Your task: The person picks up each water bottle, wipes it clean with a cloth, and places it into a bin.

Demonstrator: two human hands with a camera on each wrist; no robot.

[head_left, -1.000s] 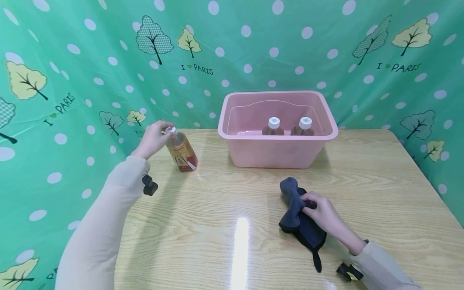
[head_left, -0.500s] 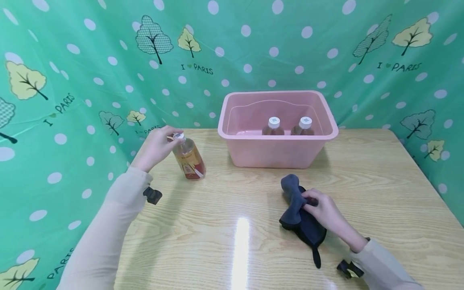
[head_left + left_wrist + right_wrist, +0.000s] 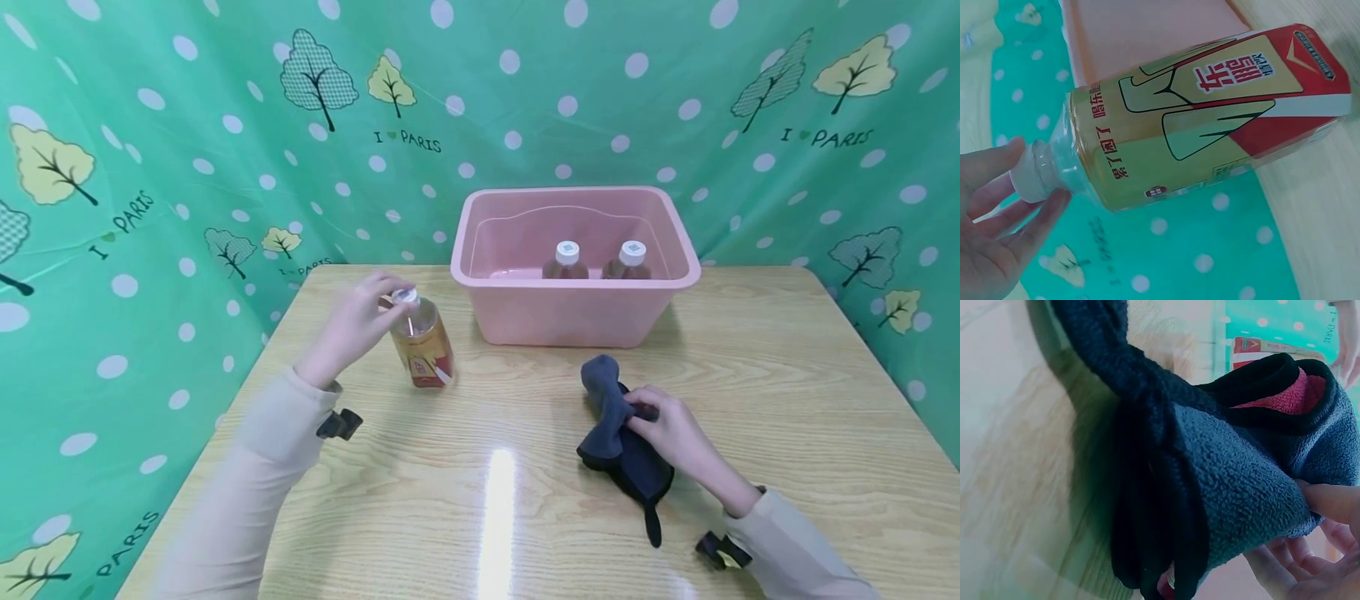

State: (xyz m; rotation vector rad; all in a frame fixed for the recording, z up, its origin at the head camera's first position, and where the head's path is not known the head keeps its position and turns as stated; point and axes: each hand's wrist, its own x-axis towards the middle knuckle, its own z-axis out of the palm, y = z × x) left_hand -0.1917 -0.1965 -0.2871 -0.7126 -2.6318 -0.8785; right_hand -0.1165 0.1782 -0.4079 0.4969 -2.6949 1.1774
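My left hand (image 3: 358, 321) grips a clear plastic bottle (image 3: 427, 346) by its white cap. Its yellow and red label faces the camera in the left wrist view, and the bottle leans with its base to the right. Over the right half of the table, my right hand (image 3: 671, 429) pinches a folded fleecy cloth (image 3: 606, 404), dark grey-blue with black edging and a hanging loop. Pink lining (image 3: 1285, 397) shows inside its folds in the right wrist view. Whether the bottle's base touches the table is hard to tell.
A pink plastic bin (image 3: 558, 321) stands at the back of the wooden table (image 3: 420, 492). Inside it, on the right side, are two white-capped bottles (image 3: 567, 262). A green dotted curtain (image 3: 510, 100) hangs behind and along the left side.
My left hand has moved the bottle to the right and nearer to me, towards the pink bin's left side. The right hand and the cloth have barely shifted.
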